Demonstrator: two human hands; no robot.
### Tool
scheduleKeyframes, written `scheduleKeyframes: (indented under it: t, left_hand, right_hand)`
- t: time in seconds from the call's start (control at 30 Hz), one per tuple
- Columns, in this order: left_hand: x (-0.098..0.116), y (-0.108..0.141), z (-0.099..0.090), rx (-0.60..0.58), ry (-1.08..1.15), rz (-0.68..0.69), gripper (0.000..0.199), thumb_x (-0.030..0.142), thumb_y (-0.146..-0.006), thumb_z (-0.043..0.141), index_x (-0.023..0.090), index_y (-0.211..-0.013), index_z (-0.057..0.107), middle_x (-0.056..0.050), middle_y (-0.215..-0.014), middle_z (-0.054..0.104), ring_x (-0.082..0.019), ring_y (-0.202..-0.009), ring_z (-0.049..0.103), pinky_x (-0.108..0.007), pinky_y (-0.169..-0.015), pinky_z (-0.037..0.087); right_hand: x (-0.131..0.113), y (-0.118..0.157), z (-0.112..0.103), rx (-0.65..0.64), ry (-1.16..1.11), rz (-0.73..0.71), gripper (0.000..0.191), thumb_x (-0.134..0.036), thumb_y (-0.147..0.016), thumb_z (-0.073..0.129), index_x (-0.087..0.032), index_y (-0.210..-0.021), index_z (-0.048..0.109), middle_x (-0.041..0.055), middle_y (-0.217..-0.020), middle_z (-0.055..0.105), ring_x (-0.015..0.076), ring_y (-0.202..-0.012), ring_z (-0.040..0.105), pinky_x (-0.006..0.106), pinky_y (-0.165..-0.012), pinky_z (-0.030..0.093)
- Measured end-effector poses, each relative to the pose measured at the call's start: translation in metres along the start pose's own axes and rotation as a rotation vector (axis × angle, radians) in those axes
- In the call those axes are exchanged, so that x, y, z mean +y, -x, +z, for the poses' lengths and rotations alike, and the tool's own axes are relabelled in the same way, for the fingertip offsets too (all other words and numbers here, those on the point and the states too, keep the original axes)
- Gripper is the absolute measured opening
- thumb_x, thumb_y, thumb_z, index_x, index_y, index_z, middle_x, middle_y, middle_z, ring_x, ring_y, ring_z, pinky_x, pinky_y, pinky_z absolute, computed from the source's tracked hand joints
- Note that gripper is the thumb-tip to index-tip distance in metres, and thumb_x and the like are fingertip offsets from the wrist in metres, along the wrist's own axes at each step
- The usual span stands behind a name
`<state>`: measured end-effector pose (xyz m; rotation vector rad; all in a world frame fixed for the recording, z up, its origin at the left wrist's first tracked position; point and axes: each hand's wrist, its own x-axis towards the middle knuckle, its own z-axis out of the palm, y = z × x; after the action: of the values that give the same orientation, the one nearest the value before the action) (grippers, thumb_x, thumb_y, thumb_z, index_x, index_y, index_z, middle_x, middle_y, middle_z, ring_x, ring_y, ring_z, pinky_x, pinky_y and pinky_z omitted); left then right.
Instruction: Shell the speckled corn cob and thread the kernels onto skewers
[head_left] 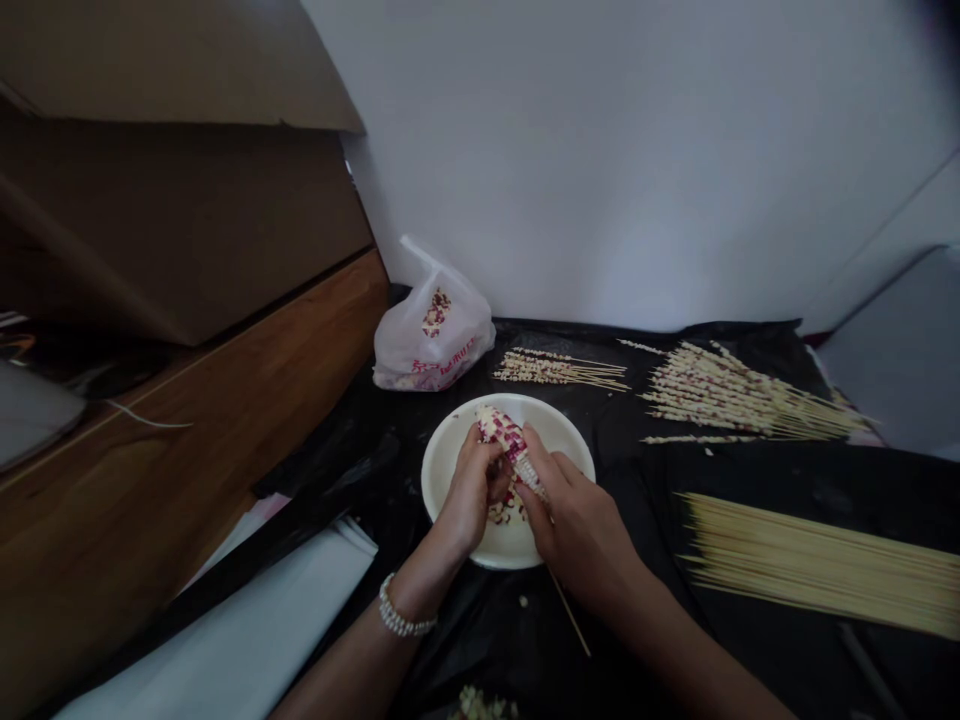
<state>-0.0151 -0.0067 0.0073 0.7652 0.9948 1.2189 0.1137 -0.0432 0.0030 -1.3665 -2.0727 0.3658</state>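
Note:
Over a white bowl (435, 480) I hold an ear of corn (504, 430) with white and dark red kernels. Its lower end is a bare, pale cob. My left hand (474, 485) is closed around the ear from the left, a beaded bracelet (403, 612) on its wrist. From the right, my right hand (574, 505) is closed on the ear's stripped lower end. A thin bamboo skewer (571, 615) sticks out below the right hand; whether that hand grips it is hidden. Loose kernels (507, 512) lie in the bowl beneath the hands.
Behind the bowl stands a white plastic bag (435, 340) with kernels showing. Kernel-threaded skewers lie in a small bundle (555, 368) and a larger pile (720, 395). Plain skewers (817, 560) lie at right on black plastic sheeting (622, 440). A cardboard box (180, 220) and wooden board (187, 400) bound the left.

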Motion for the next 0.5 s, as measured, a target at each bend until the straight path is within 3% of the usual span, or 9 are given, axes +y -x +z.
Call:
scheduleKeyframes:
  t: [0.33,0.5]
  left_hand:
    - [-0.005,-0.003,-0.005,-0.001,-0.046,0.02,0.019,0.025,-0.071,0.056,0.022,-0.085,0.044,0.011,-0.051,0.036,-0.005,-0.04,0.026,-0.021,-0.041,0.015]
    - [-0.009,-0.002,-0.007,0.087,-0.069,0.033,0.037,0.015,-0.064,0.055,0.021,-0.1,0.05,0.01,-0.056,0.043,-0.006,-0.043,0.034,-0.019,-0.043,0.021]
  right_hand:
    - [0.0,0.0,0.001,-0.008,-0.009,-0.008,0.061,-0.02,-0.099,0.039,-0.014,-0.157,0.025,0.0182,-0.105,0.067,0.0339,-0.097,0.068,0.052,-0.083,0.058]
    - [-0.001,0.001,0.001,0.001,-0.111,-0.002,0.06,-0.021,-0.098,0.041,-0.015,-0.156,0.028,0.0191,-0.112,0.068,0.0327,-0.107,0.066,0.053,-0.091,0.055]
